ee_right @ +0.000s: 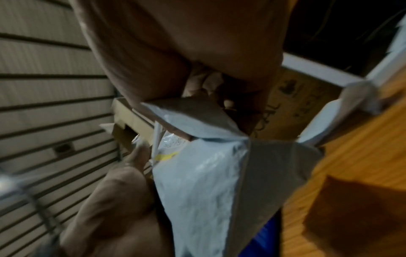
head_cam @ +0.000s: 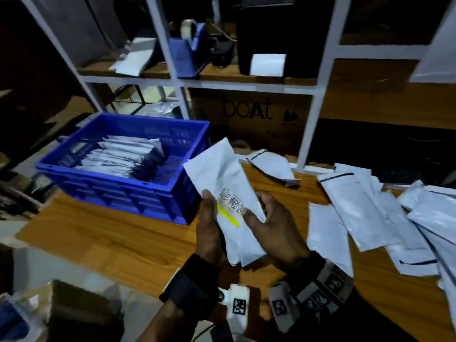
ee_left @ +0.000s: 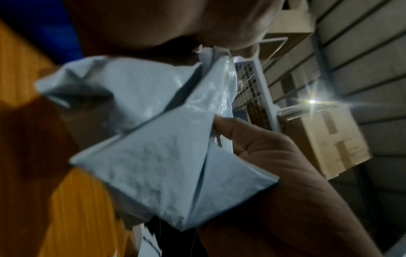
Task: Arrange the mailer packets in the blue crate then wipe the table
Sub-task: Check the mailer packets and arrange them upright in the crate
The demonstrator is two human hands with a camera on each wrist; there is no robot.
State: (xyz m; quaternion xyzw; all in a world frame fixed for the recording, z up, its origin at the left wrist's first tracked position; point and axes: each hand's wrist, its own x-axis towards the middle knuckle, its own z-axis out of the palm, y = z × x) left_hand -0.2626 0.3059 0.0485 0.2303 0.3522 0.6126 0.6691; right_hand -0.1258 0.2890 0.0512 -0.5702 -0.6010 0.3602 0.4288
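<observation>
A small stack of white mailer packets (head_cam: 222, 178) is held upright over the wooden table (head_cam: 103, 243), the top one bearing a barcode label and a yellow strip. My left hand (head_cam: 209, 225) grips its left edge, thumb on the front. My right hand (head_cam: 274, 223) holds the right side, thumb on the label and fingers curled behind. The wrist views show the same packets (ee_left: 158, 156) (ee_right: 197, 191) pinched between both hands. The blue crate (head_cam: 118, 186) sits just left of the hands with several packets lined up inside. Several loose packets (head_cam: 370, 213) lie spread on the table at right.
A white metal shelf frame (head_cam: 308, 124) stands behind the table, with a blue tape dispenser (head_cam: 190, 50), a black box and a cardboard box marked "boat" (head_cam: 249, 112). A cardboard box (head_cam: 81, 309) sits at the lower left near the table's front edge.
</observation>
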